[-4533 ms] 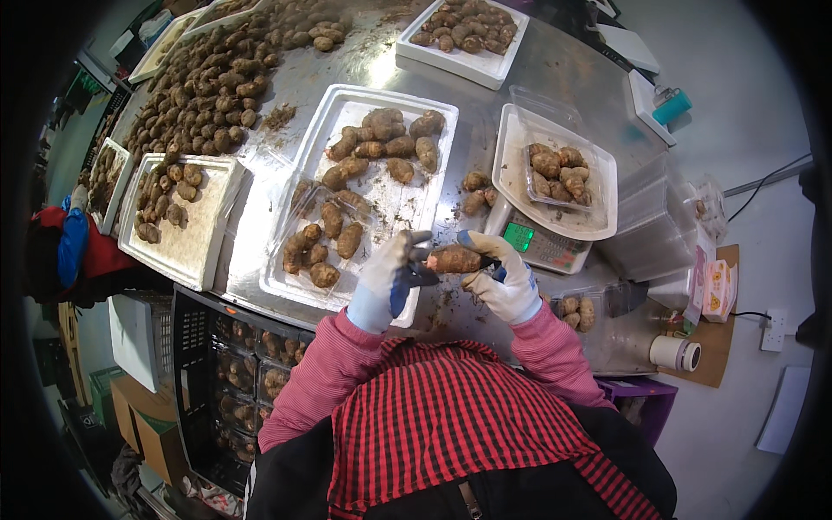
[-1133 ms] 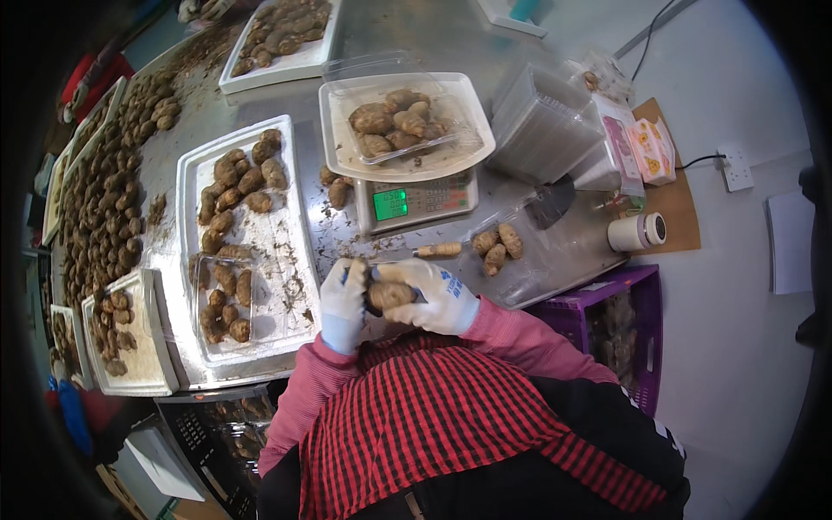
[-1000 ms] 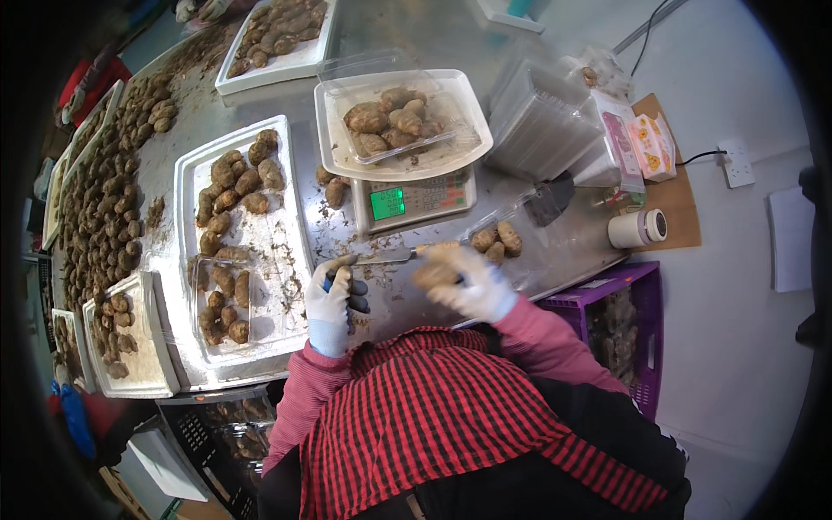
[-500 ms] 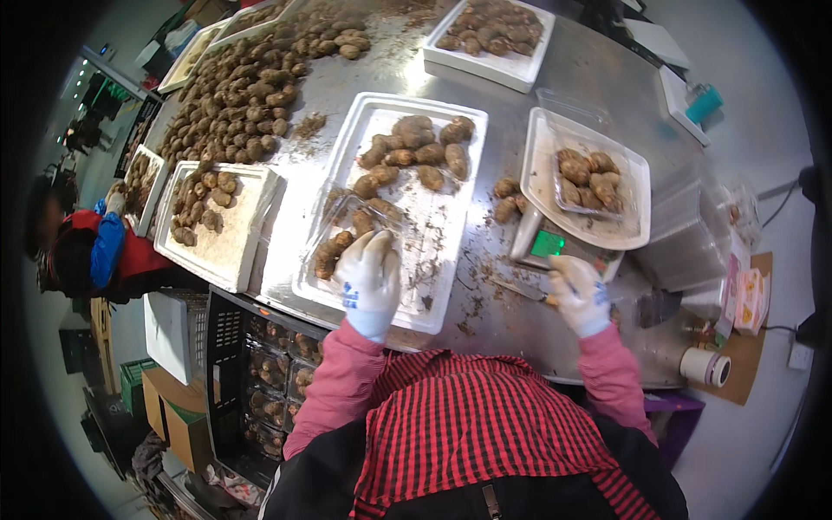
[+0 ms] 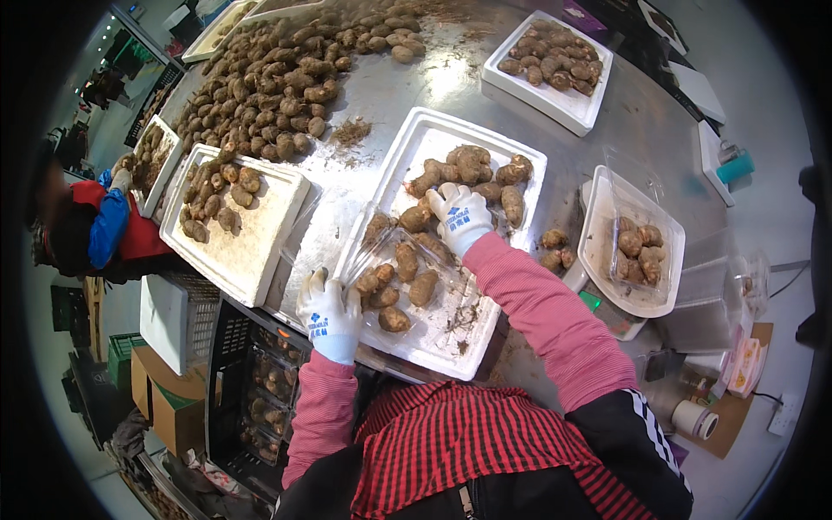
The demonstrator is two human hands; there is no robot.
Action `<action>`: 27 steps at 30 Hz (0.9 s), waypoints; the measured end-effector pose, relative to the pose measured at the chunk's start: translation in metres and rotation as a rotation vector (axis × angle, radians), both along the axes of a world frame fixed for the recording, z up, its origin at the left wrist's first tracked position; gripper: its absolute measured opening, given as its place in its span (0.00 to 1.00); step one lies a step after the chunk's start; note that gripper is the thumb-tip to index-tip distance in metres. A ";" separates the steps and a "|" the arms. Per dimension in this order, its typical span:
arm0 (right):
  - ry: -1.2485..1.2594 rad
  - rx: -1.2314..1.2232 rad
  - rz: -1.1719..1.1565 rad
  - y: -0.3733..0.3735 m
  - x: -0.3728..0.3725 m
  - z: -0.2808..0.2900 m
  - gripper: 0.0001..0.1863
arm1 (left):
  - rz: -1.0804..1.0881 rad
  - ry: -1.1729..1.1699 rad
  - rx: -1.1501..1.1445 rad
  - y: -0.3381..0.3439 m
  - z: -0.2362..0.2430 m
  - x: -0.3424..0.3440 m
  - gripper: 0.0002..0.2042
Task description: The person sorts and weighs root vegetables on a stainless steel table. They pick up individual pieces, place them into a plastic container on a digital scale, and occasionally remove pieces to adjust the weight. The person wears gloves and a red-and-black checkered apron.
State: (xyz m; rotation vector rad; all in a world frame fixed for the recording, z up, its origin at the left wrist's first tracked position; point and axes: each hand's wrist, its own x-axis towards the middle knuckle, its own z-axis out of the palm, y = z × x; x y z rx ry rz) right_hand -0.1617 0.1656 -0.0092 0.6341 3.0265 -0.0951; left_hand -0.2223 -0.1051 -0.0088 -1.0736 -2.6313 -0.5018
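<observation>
In the white foam tray (image 5: pixel 394 154) before me, several brown taros (image 5: pixel 468 165) lie grouped toward the far end. At the tray's near left, a clear plastic box (image 5: pixel 411 331) contains several taros (image 5: pixel 422 288). My right hand (image 5: pixel 463 218), in a white glove, reaches over the tray, its fingers curled down at a taro beside the group; the fingertips are partly hidden. Beside the tray's near left rim is my gloved left hand (image 5: pixel 331 319), fingers apart, with the thumb close to the clear box.
A scale (image 5: pixel 598 260) at the right bears a filled clear box (image 5: pixel 640 251); stacked clear boxes (image 5: pixel 702 286) stand beyond. Far left lies a large taro heap (image 5: pixel 269 95). Other foam trays (image 5: pixel 260 264) stand left and far right. A co-worker's blue sleeve (image 5: pixel 108 230) shows at left.
My right hand has swung left from beside the scale to the taros in the tray. My left hand has left the taros for the tray's near left rim. The view has shifted.
</observation>
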 end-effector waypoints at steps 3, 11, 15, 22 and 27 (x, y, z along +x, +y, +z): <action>0.060 -0.073 0.019 0.005 -0.003 -0.007 0.24 | 0.038 -0.052 0.014 -0.005 0.001 -0.002 0.10; 0.594 -1.546 -0.519 -0.003 0.079 0.008 0.20 | -0.133 -0.108 0.278 0.019 0.037 0.014 0.10; 0.584 -2.007 -0.650 -0.012 0.131 0.012 0.20 | -0.314 -0.979 0.565 0.062 0.052 0.042 0.22; 0.433 -2.040 -0.829 -0.032 0.177 0.016 0.24 | -0.697 -1.663 0.428 0.107 0.039 0.066 0.30; 0.562 -1.489 -0.788 -0.043 0.192 0.038 0.20 | -0.504 -1.826 0.601 0.097 0.017 0.089 0.24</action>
